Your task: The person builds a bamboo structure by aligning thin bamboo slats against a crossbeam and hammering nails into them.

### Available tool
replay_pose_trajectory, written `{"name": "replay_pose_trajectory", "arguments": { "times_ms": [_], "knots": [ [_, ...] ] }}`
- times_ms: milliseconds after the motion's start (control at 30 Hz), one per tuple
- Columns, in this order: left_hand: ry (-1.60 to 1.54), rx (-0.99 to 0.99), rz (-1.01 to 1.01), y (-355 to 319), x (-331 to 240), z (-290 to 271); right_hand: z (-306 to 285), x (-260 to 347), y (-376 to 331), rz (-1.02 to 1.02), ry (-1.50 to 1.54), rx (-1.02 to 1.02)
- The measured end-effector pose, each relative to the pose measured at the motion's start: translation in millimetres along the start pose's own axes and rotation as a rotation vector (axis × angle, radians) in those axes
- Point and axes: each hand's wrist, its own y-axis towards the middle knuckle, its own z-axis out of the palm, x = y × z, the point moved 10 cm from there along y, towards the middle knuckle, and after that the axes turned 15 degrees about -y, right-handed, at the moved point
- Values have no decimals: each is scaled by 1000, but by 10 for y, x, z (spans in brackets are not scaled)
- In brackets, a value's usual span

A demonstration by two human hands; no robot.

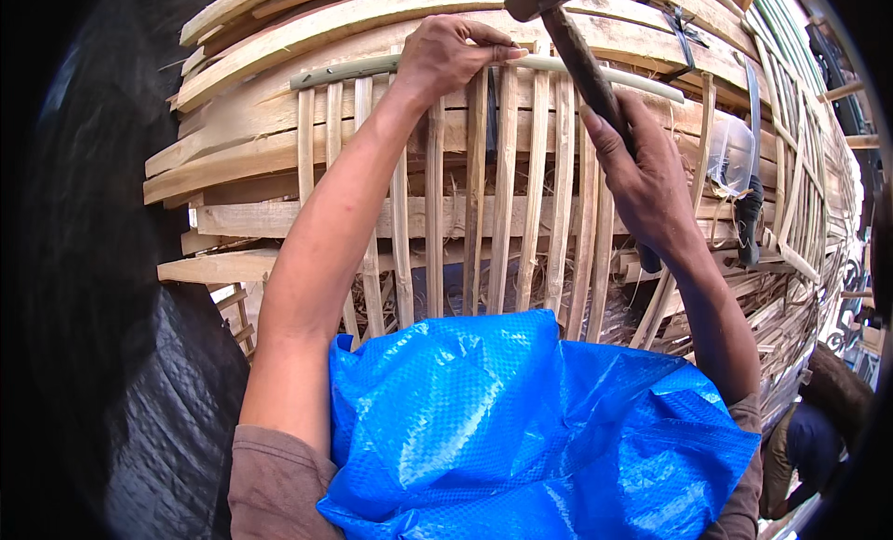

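My right hand is wrapped round the dark handle of a hammer, raised so that its head is at the top of the view. At the far side, my left hand rests over a green bamboo strip, thumb and forefinger pinched together above it. What they pinch is too small to make out. Several narrow wooden slats run from under this strip toward me, side by side with gaps between. Blue plastic sheeting covers my lap and hides their near ends.
Long planks lie stacked across the back and beneath the slats. To the right are a clear plastic container and a blade with a black handle. Dark sheeting hangs at left; another person is at lower right.
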Motion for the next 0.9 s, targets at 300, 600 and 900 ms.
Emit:
{"name": "replay_pose_trajectory", "arguments": {
  "times_ms": [300, 600, 900],
  "knots": [
    [-104, 234, 83, -36, -257, 85, -109, 68, 85, -21, -37, -2],
    [-261, -12, 96, 83, -14, -188, 273, -145, 28, 29, -120, 86],
    [99, 57, 170, -14, -211, -119, -131, -34, 84, -20, -31, -91]
  ]
}}
